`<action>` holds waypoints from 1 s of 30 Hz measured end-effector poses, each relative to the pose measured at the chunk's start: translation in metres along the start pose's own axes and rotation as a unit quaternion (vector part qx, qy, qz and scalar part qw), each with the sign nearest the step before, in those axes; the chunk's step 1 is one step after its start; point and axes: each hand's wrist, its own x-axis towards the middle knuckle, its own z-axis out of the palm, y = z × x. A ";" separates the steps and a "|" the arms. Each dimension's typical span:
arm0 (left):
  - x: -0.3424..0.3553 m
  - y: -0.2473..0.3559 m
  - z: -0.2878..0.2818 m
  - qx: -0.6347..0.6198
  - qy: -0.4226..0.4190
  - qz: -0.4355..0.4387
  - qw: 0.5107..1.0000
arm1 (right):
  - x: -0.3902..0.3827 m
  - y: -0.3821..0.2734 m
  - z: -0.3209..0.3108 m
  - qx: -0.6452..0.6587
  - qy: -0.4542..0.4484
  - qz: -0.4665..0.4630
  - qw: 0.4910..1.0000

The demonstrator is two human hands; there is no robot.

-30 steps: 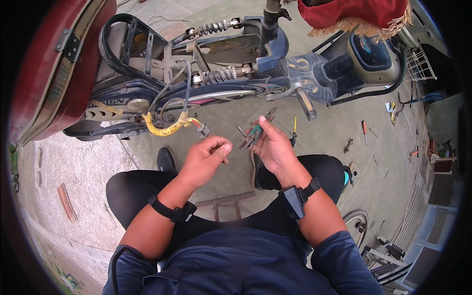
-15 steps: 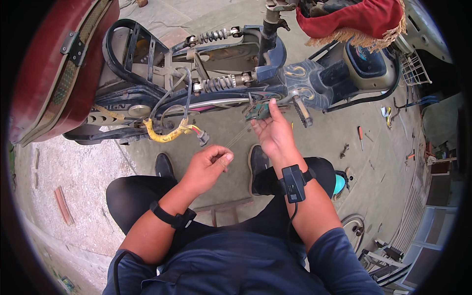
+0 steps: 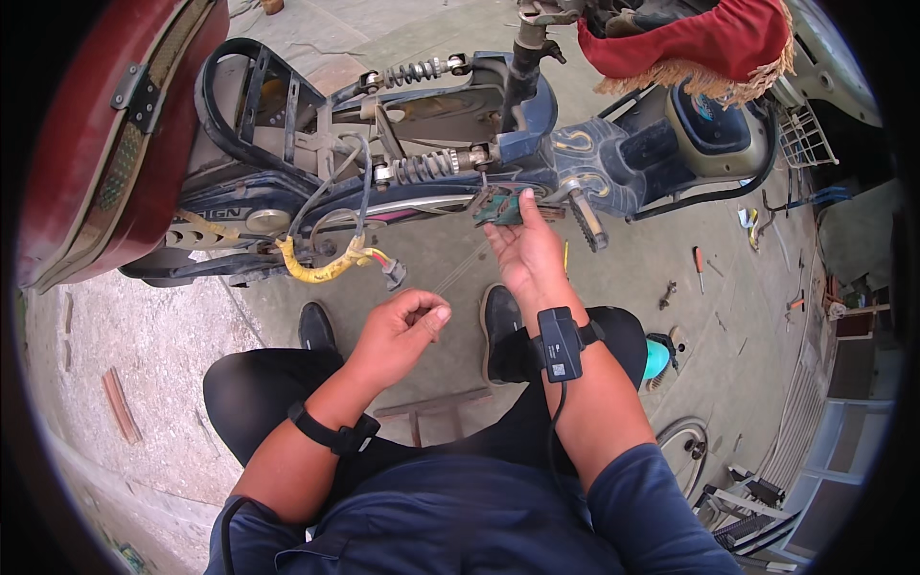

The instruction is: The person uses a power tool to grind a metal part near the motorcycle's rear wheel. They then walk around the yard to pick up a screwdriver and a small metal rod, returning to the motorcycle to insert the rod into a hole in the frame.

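Green and brown, the slender tool-like piece (image 3: pixel 498 207), its exact kind too small to make out, lies in the grip of the right hand (image 3: pixel 525 253), between thumb and fingers, beside the flank of a pedal-equipped scooter (image 3: pixel 527 115). Fine pale strands (image 3: pixel 464 264), thread or wire, slant from near it toward the left hand (image 3: pixel 398 331), whose thumb and curled forefinger meet in a pinch, apparently on them. Likely faults: strands this thin could snap if the hands were drawn apart too sharply, or slide out of a loose pinch; slack could let them snag on the grey connector (image 3: pixel 394 274) near the left hand, and a careless turn could knock the green piece against the ridged pedal (image 3: pixel 588 222) just beside it. Materials: yellow wrapping covers the curved wiring harness (image 3: pixel 316 273) in lumpy turns; metal coils form the near shock absorber (image 3: pixel 426 168); the moulded footboard (image 3: pixel 599 153) carries dusty raised scrolls; red cloth (image 3: pixel 690 53) ends in straw-coloured fringe; dull, smooth-looking floor (image 3: pixel 628 278) bears a screwdriver (image 3: pixel 700 259) with orange handle and narrow shaft.
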 end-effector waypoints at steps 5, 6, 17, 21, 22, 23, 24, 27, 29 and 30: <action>-0.001 0.001 -0.001 0.005 0.002 0.004 1.000 | 0.001 0.000 0.001 -0.004 0.004 -0.001 1.000; -0.001 0.001 -0.001 0.004 0.003 0.005 1.000 | 0.002 0.001 0.001 -0.006 0.003 0.000 1.000; -0.002 0.003 -0.001 -0.005 0.002 0.011 1.000 | 0.001 0.000 0.002 -0.015 0.022 -0.010 1.000; -0.002 0.002 -0.003 0.006 -0.001 0.010 1.000 | 0.002 0.001 0.001 -0.006 0.006 -0.013 1.000; -0.003 0.004 -0.002 0.008 -0.001 0.007 1.000 | 0.002 0.001 0.001 -0.012 0.006 -0.012 1.000; -0.003 0.005 -0.002 0.009 -0.002 0.004 1.000 | 0.002 0.000 0.000 -0.019 0.006 -0.013 1.000; -0.003 0.005 -0.001 0.006 0.000 0.004 1.000 | 0.002 0.000 0.000 -0.026 0.006 -0.013 1.000; -0.003 0.005 -0.002 0.000 0.004 0.004 1.000 | -0.001 0.004 -0.001 -0.013 0.009 -0.018 1.000; -0.002 0.005 -0.004 0.000 0.001 0.002 1.000 | -0.009 0.003 -0.001 -0.009 0.002 -0.008 1.000; -0.002 0.005 -0.004 -0.002 0.004 0.003 1.000 | -0.014 0.003 -0.001 -0.007 -0.002 -0.001 1.000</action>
